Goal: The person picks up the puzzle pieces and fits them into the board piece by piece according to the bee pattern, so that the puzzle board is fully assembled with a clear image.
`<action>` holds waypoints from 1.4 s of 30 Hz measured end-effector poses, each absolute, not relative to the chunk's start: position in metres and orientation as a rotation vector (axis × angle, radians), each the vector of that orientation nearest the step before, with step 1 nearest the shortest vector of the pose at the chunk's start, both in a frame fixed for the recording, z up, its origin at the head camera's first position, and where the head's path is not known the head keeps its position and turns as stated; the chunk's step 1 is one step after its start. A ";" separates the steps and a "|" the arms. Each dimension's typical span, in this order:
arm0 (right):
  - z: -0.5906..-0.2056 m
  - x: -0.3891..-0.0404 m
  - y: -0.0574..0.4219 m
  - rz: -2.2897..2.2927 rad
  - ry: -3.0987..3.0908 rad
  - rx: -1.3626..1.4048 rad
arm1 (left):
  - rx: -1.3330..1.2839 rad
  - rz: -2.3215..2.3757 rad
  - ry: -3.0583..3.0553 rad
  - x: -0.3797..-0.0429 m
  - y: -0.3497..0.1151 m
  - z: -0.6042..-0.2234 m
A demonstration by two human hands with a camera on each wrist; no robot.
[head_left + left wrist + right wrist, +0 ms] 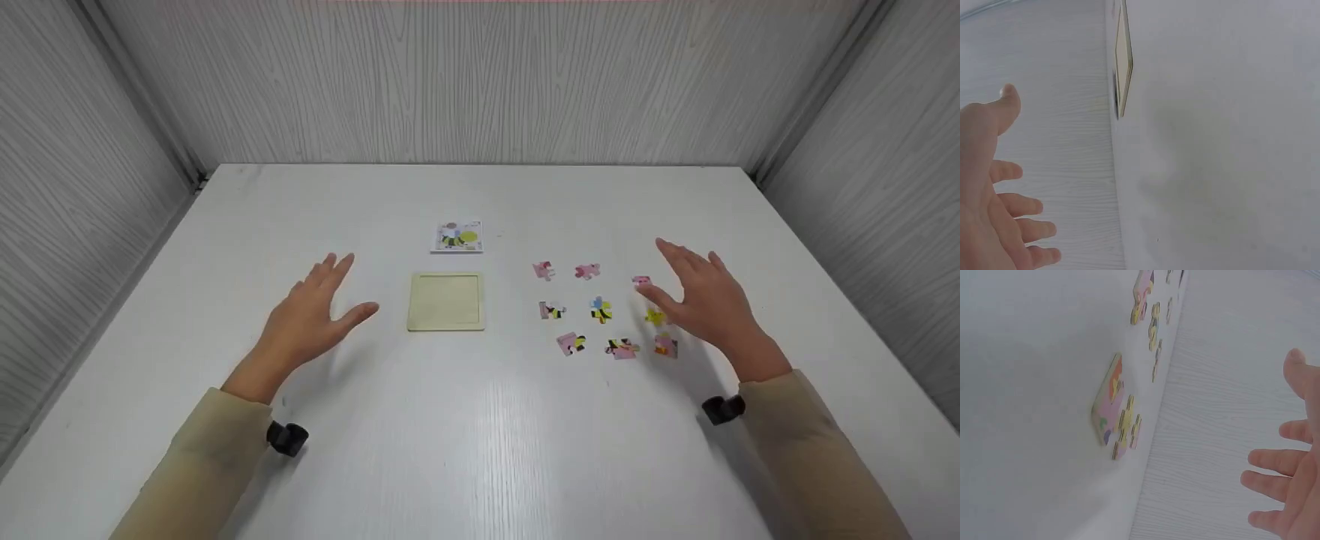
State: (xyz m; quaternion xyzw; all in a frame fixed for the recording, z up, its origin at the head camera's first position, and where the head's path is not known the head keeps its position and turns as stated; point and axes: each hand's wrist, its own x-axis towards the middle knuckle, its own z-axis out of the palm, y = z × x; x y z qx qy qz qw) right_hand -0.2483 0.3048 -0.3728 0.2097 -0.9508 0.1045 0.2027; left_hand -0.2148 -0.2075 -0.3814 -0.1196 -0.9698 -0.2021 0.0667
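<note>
My left hand (306, 315) hovers over the table with fingers extended and thumb spread, holding nothing. To its right lies a square, pale yellow puzzle tray (446, 328), also seen edge-on in the left wrist view. My right hand (709, 300) is raised at the right, fingers straight and thumb apart, over the edge of a group of loose puzzle pieces. Among these are a bee-striped piece (601, 310), a yellow piece (655, 316) partly covered by that hand in the head view, and a pink corner piece (1109, 402).
A small picture card (458, 237) with a bee on it lies behind the tray. Grey wood-grain panels (480, 82) close off the back and both sides of the white table (450, 435). Black wrist cameras (287, 439) sit at both cuffs.
</note>
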 end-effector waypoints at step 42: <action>-0.381 -0.337 0.205 0.777 -3.262 0.627 | -0.440 -1.032 -3.170 -0.264 -0.172 -0.415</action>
